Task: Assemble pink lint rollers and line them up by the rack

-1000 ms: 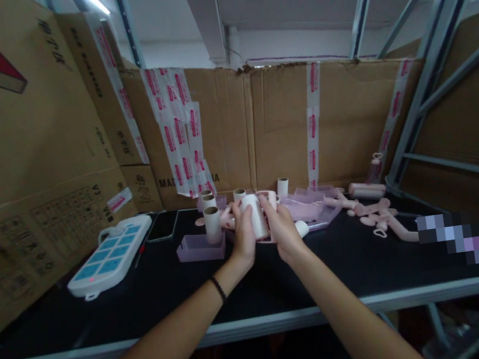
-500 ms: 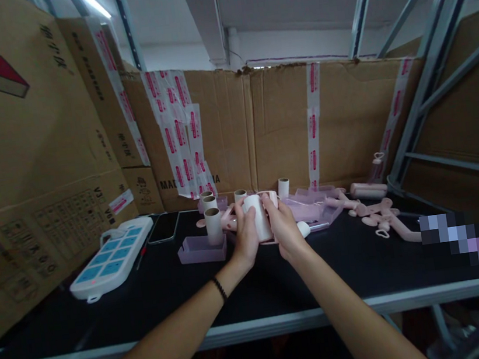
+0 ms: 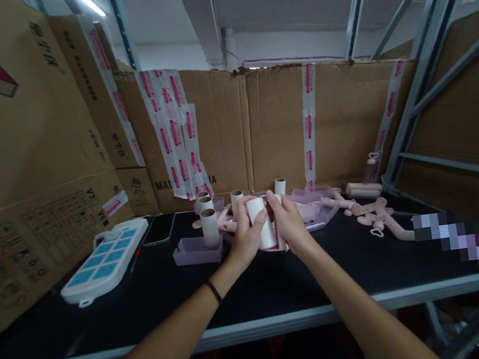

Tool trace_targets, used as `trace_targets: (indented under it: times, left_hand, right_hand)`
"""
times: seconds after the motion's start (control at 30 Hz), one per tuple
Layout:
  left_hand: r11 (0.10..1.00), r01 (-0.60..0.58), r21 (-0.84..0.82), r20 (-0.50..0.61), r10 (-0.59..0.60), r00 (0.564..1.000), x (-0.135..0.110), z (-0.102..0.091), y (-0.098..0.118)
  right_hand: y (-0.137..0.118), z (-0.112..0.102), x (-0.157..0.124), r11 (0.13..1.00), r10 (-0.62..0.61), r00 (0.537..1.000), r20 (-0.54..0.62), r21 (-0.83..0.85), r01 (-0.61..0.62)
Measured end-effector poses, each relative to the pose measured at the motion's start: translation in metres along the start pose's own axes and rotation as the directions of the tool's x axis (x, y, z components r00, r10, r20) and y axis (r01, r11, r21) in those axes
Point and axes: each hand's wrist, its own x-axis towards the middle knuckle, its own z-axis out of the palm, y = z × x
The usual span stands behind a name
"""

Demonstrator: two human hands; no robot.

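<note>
Right of the lilac tray (image 3: 198, 257), the left hand (image 3: 247, 237) has its fingers closed around a tilted white cylinder (image 3: 262, 223); farther right, the right hand (image 3: 290, 226) has fingers closed on a pink piece (image 3: 280, 241), partly hidden. Behind and left of the tray, a phone (image 3: 159, 229) lies on the surface (image 3: 125, 315); beyond the tray rises a cardboard wall (image 3: 278, 121).

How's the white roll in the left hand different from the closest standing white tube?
The white roll leans, while the white tube stands upright.
The left hand grips the white roll; no hand touches the white tube.
The white tube shows a dark opening on top; the white roll shows none.
Both are white and cylinder-shaped.
</note>
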Motion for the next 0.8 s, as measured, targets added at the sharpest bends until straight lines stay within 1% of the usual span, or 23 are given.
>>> trace_targets:
  times: [0.1, 0.23, 0.33, 0.43, 0.67, 0.8]
  left_hand:
    - [1.0, -0.012, 0.014, 0.03, 0.012, 0.999, 0.001, 0.0, 0.002]
    - [0.999, -0.046, 0.022, 0.053, 0.045, 0.998, 0.003, 0.0, 0.008]
    - [0.995, -0.077, 0.061, 0.086, 0.072, 0.994, 0.003, -0.001, 0.012]
    - [0.993, -0.074, 0.087, 0.109, 0.065, 0.992, 0.002, -0.001, 0.012]
    - [0.998, -0.042, 0.04, 0.161, 0.035, 0.986, -0.001, 0.003, 0.007]
    - [0.999, -0.03, 0.042, 0.194, 0.022, 0.981, -0.001, 0.005, 0.009]
  right_hand:
    - [0.0, -0.003, -0.002, 0.998, -0.059, 0.998, -0.004, 0.005, 0.059]
    - [-0.003, -0.002, -0.006, 0.992, -0.128, 0.99, -0.059, -0.015, 0.127]
    - [-0.004, 0.0, -0.009, 0.99, -0.138, 0.986, -0.097, -0.049, 0.134]
    - [-0.003, -0.001, -0.011, 0.989, -0.143, 0.982, -0.121, -0.065, 0.136]
    - [-0.001, -0.008, -0.014, 0.987, -0.156, 0.982, -0.102, -0.04, 0.153]
    - [-0.002, -0.012, -0.017, 0.983, -0.174, 0.974, -0.147, -0.078, 0.164]
